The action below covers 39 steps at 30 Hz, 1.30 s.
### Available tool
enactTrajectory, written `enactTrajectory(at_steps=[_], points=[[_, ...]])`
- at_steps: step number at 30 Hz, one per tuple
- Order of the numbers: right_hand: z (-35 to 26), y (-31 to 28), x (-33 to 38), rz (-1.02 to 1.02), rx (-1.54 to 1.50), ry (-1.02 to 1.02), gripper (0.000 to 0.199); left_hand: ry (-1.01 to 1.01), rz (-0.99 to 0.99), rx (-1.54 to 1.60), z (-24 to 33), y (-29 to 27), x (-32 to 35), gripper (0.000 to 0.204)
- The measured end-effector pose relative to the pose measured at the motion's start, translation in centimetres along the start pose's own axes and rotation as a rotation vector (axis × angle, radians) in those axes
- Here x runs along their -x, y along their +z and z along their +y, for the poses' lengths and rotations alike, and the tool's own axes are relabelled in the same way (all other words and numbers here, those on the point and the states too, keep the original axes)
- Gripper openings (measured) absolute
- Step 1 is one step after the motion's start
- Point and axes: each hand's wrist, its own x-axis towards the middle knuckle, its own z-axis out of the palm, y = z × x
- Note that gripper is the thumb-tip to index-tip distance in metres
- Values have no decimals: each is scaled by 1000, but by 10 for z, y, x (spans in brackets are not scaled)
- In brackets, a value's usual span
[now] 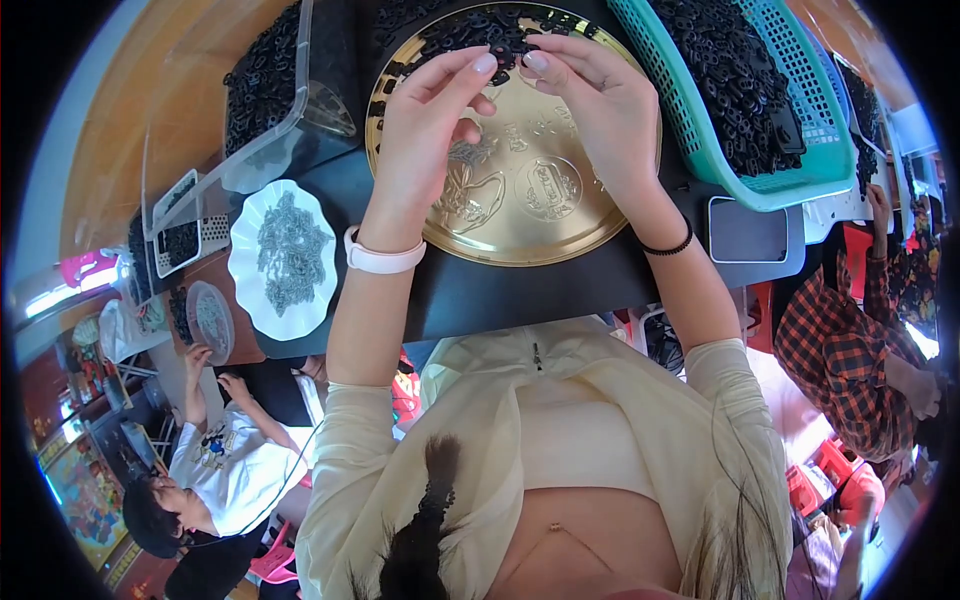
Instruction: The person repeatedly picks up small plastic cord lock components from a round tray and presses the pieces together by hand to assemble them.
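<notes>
Both hands are raised over the far part of a round golden tray [545,228], their fingertips almost meeting. My left hand [425,125] pinches a small black plastic part [503,56] between thumb and forefinger, its other fingers curled. My right hand [605,110] is closed in a pinch right beside that part; what lies between its fingertips is too small to make out. More black plastic parts [455,38] lie along the tray's far edge. Small thin metal pieces [472,150] are scattered on the tray near my left hand.
On the left stand a white scalloped dish [243,262] of small metal pieces and a clear box [300,95] of black parts. A teal basket [735,185] heaped with black parts and a phone [748,230] are on the right. Other people sit on both sides.
</notes>
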Motion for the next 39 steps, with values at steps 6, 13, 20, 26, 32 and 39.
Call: enactTrajectory(at_steps=[6, 13, 20, 26, 32, 39], points=[[4, 2, 1, -13, 53, 3, 25, 21, -5, -51, -2, 1, 0, 27], [10, 6, 2, 30, -66, -9, 20, 26, 9, -74, 1, 5, 4, 28], [4, 4, 0, -111, -220, 99, 24, 12, -54, -54, -1, -2, 6, 30], [4, 6, 0, -371, -535, 233, 39, -99, -251, 265, -5, -13, 6, 26], [-3, 2, 0, -506, -448, 138, 39, -109, -286, 270, 0, -8, 10, 26], [1, 10, -1, -453, -445, 167, 32, -107, -138, 105, -1, -7, 7, 29]])
